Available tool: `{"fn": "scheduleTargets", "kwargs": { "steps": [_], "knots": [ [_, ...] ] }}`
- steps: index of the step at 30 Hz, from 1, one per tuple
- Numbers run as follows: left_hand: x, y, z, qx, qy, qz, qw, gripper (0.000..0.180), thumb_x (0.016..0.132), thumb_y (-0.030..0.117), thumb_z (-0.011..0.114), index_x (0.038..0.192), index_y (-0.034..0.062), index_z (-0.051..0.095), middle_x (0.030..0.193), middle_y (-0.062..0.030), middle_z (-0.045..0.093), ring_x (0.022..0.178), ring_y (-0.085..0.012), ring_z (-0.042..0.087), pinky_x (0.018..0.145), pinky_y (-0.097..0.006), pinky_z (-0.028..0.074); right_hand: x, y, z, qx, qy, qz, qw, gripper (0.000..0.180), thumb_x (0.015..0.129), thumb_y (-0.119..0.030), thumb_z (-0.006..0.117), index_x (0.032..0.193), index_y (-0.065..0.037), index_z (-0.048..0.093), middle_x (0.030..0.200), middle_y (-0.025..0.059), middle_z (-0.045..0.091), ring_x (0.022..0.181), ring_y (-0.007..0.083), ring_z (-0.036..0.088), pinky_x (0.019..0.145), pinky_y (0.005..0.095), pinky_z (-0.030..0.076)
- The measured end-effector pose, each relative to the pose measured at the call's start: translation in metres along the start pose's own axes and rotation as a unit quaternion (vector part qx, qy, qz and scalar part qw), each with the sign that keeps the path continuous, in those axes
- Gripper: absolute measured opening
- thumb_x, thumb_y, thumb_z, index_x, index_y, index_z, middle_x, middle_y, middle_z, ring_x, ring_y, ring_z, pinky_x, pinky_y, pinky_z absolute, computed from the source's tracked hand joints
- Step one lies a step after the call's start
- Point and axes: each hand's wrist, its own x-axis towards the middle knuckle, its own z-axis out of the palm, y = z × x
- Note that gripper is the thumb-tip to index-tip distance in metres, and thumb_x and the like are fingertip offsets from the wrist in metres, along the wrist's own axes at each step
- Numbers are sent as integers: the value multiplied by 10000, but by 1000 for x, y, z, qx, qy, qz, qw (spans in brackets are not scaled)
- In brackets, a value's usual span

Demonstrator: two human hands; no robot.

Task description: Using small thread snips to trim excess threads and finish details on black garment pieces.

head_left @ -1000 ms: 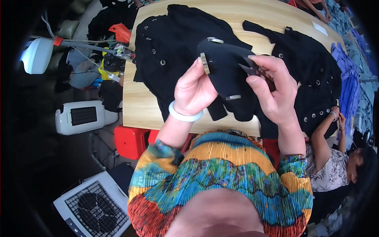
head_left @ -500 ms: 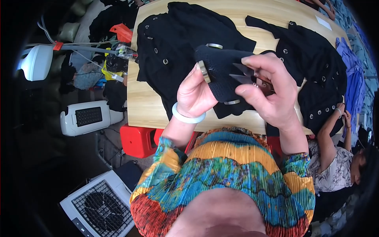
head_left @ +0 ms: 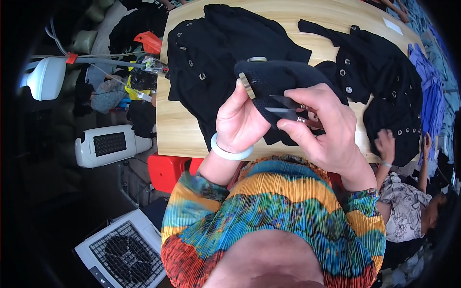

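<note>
My left hand [head_left: 240, 117] is closed on the edge of a black knit garment [head_left: 297, 74], its thumb beside a gold-rimmed button [head_left: 247, 85]. Another button [head_left: 257, 59] shows at the top edge of the raised cloth. In my right hand [head_left: 331, 127] is a small pair of thread snips [head_left: 302, 115], thumb on one side and fingers on the other. The two pointed blades are apart and lie against the cloth, near the button. Whether a thread sits between them is too small to tell. The fingers under the cloth are hidden.
Black buttoned garments [head_left: 230, 38] lie on the wooden table [head_left: 326, 14], more [head_left: 350, 72] to the right. Purple cloth [head_left: 420, 91] hangs at the right edge, where a co-worker's hand [head_left: 385, 144] is raised. A lamp [head_left: 48, 79], red stool [head_left: 165, 173] and fan unit [head_left: 127, 254] stand left.
The snips have moved left and slightly down over the cloth, closer to my left hand. More garment now hangs out to the right. The co-worker's hands have separated.
</note>
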Motion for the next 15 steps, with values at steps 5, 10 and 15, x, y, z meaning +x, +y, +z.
{"fn": "scheduleTargets", "kwargs": {
  "steps": [5, 10, 15],
  "knots": [
    [-1, -8, -2, 18, 34, 0, 999, 422, 825, 249, 484, 1173, 17, 428, 1211, -174, 422, 1136, -320, 382, 957, -491, 272, -2, 2, 6, -33, 42, 3, 999, 317, 646, -41, 679, 926, -1, 536, 716, 68, 529, 545, 104, 505, 456, 196, 381],
    [-1, -15, -4, 11, 21, -1, 1000, 425, 820, 256, 496, 1177, 35, 430, 1189, -160, 446, 1121, -322, 394, 956, -491, 272, -2, -2, 11, -22, 80, 17, 996, 293, 633, -49, 681, 884, 0, 538, 692, 74, 528, 517, 133, 511, 444, 215, 395],
    [-2, -17, -4, 31, 41, 8, 999, 391, 825, 262, 491, 1150, 47, 461, 1172, -148, 463, 1105, -305, 412, 953, -478, 280, -1, -2, 13, -19, 103, 24, 994, 265, 624, -65, 679, 842, 2, 543, 668, 82, 530, 497, 161, 526, 430, 238, 412]
  ]
}}
